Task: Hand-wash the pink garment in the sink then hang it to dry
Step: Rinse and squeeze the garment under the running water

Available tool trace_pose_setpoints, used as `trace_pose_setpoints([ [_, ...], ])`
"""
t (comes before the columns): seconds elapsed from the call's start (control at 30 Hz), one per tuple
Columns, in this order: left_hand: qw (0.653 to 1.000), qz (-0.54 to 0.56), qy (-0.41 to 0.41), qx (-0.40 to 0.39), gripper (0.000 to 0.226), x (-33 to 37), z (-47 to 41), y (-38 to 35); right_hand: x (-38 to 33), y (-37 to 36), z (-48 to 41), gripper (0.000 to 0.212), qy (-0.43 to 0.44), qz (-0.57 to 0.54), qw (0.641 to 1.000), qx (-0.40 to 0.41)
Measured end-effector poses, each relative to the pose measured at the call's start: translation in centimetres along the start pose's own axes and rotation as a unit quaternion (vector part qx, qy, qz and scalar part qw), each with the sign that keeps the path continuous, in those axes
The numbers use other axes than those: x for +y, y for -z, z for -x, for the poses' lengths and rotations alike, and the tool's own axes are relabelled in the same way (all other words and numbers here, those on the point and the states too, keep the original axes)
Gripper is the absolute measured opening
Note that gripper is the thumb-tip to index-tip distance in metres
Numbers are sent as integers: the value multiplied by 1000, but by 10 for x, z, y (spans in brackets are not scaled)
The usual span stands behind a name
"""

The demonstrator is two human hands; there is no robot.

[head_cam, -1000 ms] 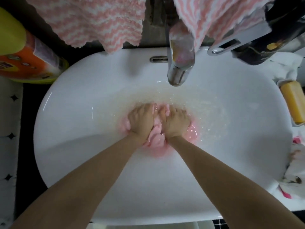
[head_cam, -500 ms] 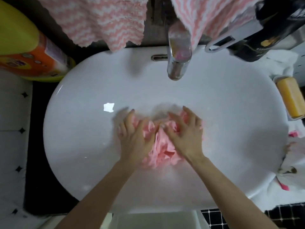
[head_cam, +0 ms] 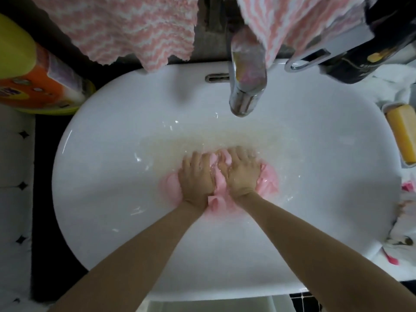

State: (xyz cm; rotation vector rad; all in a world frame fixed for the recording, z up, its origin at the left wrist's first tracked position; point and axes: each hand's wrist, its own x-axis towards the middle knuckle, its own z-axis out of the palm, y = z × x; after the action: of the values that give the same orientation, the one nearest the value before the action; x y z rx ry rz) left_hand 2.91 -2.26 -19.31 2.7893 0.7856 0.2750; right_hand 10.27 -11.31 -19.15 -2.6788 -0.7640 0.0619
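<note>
The pink garment (head_cam: 267,179) lies bunched and wet at the bottom of the white sink (head_cam: 108,176), under shallow cloudy water. My left hand (head_cam: 195,176) presses down on its left part, fingers curled into the cloth. My right hand (head_cam: 242,174) grips its right part, fingers pointing away from me. Both hands sit side by side, partly in the water, and hide most of the garment; pink folds show between the wrists and at both sides.
A chrome tap (head_cam: 246,77) overhangs the back of the basin. Pink-and-white zigzag towels (head_cam: 126,25) hang above. A yellow-and-orange bottle (head_cam: 29,73) stands at the left, a yellow soap bar (head_cam: 404,134) in a dish at the right, and a dark bottle (head_cam: 369,57) at the back right.
Half a second ago both hands lay spread on the garment raised out of the water; now they have pushed it forward and down into the water, fingers curled.
</note>
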Motion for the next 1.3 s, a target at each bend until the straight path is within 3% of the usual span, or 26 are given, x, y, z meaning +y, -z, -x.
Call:
trace_pose_setpoints([
  [0.1,998,54,-37,-17,20,-6,-25,2,-15,4,-18,42,-92,-25,995,-8],
  [0.23,996,-25,-59,-68,31,-8,-67,13,-25,13,-43,50,-186,-3,977,-106],
  [0.3,992,5,-6,-124,29,-1,-72,20,-24,25,-53,48,-245,-85,959,-117],
  [0.33,987,81,52,-132,29,3,-74,31,-24,36,-57,47,-285,-150,938,-126],
  [0.37,965,177,130,-145,32,1,-74,35,-23,48,-61,49,-318,-224,912,-134],
  [0.4,920,293,205,-161,39,-1,-75,41,-19,61,-63,53,-334,-308,881,-136],
  [0.43,846,420,273,-181,53,-3,-76,51,-14,73,-63,54,-337,-383,850,-133],
  [0.47,748,545,335,-176,69,-4,-78,61,-11,84,-60,53,-329,-430,831,-127],
  [0.5,671,614,381,-167,81,-3,-76,69,-10,94,-54,48,-308,-450,830,-120],
  [0.53,673,608,392,-154,84,-1,-67,76,-9,98,-44,41,-277,-437,849,-108],
  [0.57,738,550,367,-131,79,1,-53,80,-7,99,-30,34,-234,-385,888,-88],
  [0.6,851,435,274,-110,72,2,-35,84,-6,96,-16,32,-179,-301,934,-68],
  [0.63,938,301,143,-97,66,0,-16,80,-5,90,-1,42,-114,-212,968,-70],
  [0.67,978,188,34,-86,63,3,4,79,-4,82,13,52,-58,-143,984,-88],
  [0.7,988,119,-23,-98,64,2,21,66,-3,71,24,58,-21,-96,988,-117],
  [0.77,992,59,-20,-111,65,1,42,41,2,47,41,61,10,-40,988,-147],
  [0.9,997,-20,-32,-71,48,-2,38,10,7,18,37,49,29,16,996,-86],
  [1.1,993,-41,-82,70,16,-4,10,-10,1,4,3,37,73,5,997,16],
  [1.3,993,-16,-84,79,10,-10,-31,-12,-8,0,-40,38,51,33,998,12],
])
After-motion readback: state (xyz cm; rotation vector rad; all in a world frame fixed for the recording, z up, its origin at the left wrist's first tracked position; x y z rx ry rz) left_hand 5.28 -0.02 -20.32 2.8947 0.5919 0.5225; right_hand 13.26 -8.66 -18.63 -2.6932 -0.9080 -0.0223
